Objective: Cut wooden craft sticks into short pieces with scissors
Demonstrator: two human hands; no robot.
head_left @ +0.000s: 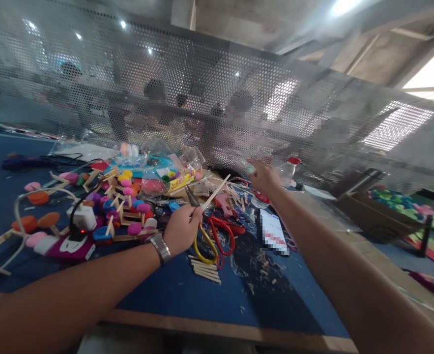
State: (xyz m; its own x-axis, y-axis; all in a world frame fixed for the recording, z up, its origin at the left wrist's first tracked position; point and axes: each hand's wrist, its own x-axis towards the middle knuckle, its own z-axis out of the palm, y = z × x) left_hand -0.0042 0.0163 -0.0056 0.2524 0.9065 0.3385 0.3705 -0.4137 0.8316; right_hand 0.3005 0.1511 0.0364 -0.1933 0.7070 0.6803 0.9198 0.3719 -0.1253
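Observation:
A thin wooden stick [217, 192] is pinched in my left hand [182, 228], slanting up to the right. Close beside that hand lie a yellow-handled tool [206, 248] and red-handled scissors [224, 238]; a dark metal tip [192, 196] shows just above my knuckles. Below them is a small row of short wooden sticks [205, 270]. My right hand [264, 177] reaches over the far side of the clutter, index finger stretched out and nothing visibly held. Just right of it stands a clear bottle [287, 172] with a red cap. A phone [273, 232] lies beneath the right forearm.
Left on the blue table [158, 295] sit colourful foam pieces joined with sticks [123, 211], a purple power strip [71, 248] and a white charger [82, 218]. A perforated metal screen [202, 88] runs behind. To the right is a cardboard box [379, 216].

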